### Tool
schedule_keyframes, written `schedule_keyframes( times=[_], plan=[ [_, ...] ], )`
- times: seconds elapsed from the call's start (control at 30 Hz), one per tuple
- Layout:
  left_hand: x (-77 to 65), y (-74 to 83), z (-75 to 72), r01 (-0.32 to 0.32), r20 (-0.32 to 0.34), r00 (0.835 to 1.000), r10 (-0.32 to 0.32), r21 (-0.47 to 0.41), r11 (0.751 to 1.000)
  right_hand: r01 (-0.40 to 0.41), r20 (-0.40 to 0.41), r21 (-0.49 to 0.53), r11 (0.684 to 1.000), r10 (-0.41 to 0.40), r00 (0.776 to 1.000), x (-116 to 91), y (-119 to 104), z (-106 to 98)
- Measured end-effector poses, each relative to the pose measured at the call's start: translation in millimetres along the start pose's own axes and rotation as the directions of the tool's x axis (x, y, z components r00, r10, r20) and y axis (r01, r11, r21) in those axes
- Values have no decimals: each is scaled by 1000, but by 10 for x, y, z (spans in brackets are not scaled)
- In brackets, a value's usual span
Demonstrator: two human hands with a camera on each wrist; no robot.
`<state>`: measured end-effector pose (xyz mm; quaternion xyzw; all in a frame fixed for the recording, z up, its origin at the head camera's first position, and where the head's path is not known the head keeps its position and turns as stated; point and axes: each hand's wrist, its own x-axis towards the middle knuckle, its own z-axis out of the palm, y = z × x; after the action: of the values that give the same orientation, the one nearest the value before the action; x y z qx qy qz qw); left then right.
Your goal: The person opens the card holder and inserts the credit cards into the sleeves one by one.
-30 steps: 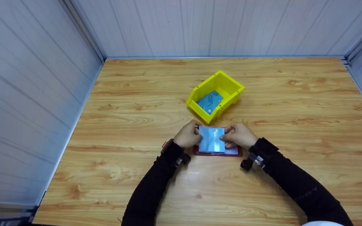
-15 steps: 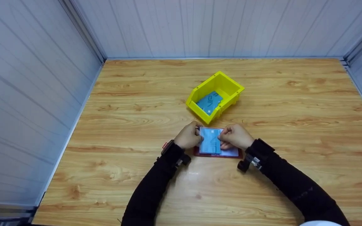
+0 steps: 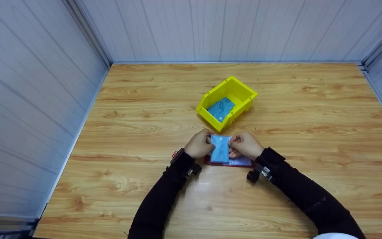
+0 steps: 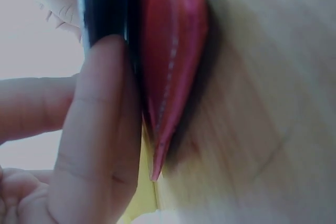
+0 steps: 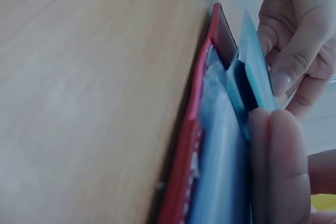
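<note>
White panel walls [image 3: 177,30] stand behind your wood-grain tabletop [image 3: 138,139]. From the head cam, your blue card [image 3: 220,151] is over the left part of the red holder [image 3: 208,161], just on your side of the yellow bin [image 3: 243,108] with at least one VIP card [image 3: 222,108] inside. Your left hand [image 3: 199,143] pinches the left edge, thumb on top, and your right hand [image 3: 246,145] pinches the right. I'd guess it's light, springy and kinda slick, so stick to the edges and go easy.

Left wrist cam: your fingers [image 4: 97,129] lie against a dark layer above the stitched red cover; fingertip gap is tiny, basically just the thickness of what's pinched.

Right wrist cam: clear plastic [image 5: 218,140] looks floppy and probably clingy. Light-blue layers part around a dark gap. Can't tell whether the card's inside a pocket.
</note>
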<state>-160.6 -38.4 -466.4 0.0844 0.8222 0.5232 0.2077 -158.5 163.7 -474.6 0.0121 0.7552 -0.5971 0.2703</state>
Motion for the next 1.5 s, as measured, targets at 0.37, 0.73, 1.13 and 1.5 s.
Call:
schedule_keyframes(
  times=[0.37,0.73,1.13,1.5],
  plan=[
    [-8,2,-3,-16,-8,1000,17,100,995,31,13,-130,991,-30,999,3,-45,25],
    [-21,60,11,-8,-27,1000,14,233,972,20,46,-45,999,-18,999,16,-32,-27],
    [-110,147,140,15,-106,992,71,647,762,35,33,-146,989,-30,999,-78,-8,-234],
    [-226,167,327,-169,114,985,129,773,612,191,-156,-278,941,-240,958,-255,-584,-579]
  ],
)
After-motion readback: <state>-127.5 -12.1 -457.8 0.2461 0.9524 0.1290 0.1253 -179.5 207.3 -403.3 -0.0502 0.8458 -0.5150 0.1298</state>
